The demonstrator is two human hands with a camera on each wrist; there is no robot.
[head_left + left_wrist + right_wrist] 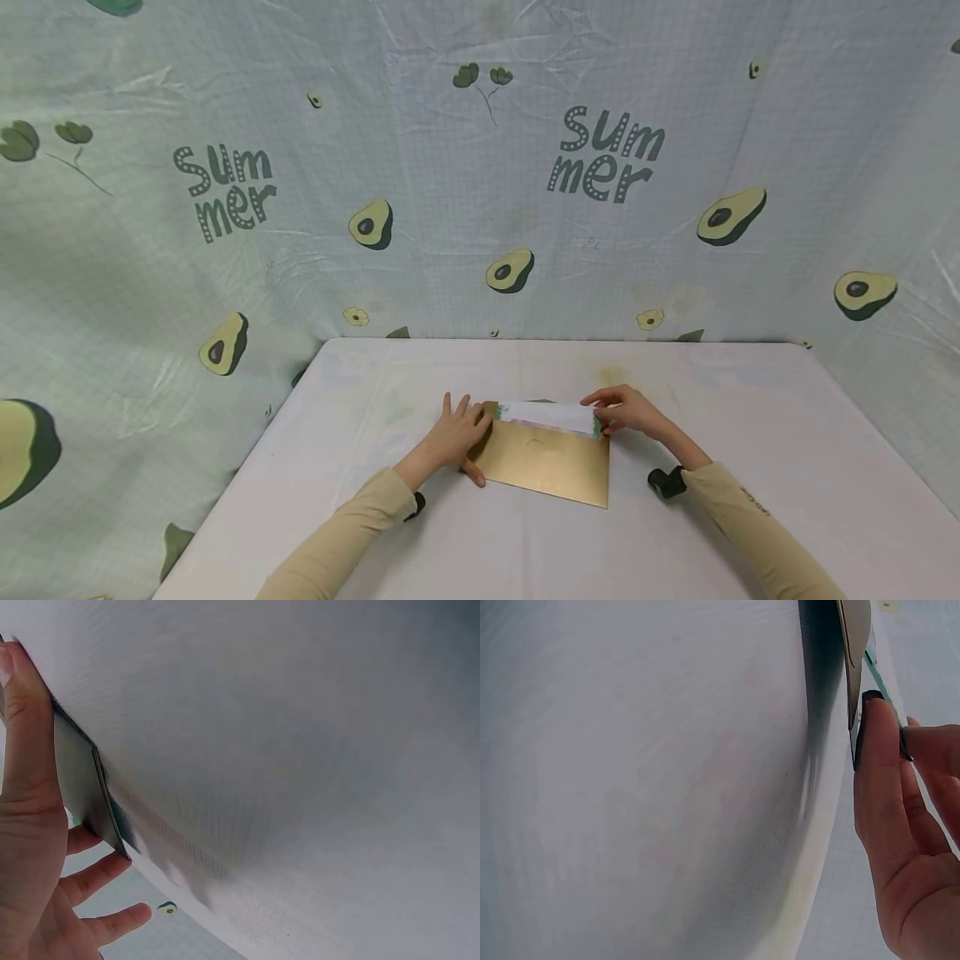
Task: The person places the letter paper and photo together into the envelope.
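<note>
A gold envelope (551, 467) lies near the middle of the table, tilted a little. A white card or folded sheet (547, 414) with green-patterned ends stands partly out along its far edge. The left hand (456, 437) holds the envelope's left end, thumb at the near side and some fingers at the far corner, as the left wrist view shows with the envelope (86, 776) between them. At the other end, the right hand (624, 410) pinches the card's right end between thumb and fingers. In the right wrist view the card's green edge (880, 679) runs into those fingertips.
The white-covered table (375, 392) stretches around the envelope. Behind it hangs a pale curtain (450, 208) printed with avocados and lettering. Black wrist devices, one under the right wrist (666, 482) and one under the left (417, 505), sit close to the sleeves.
</note>
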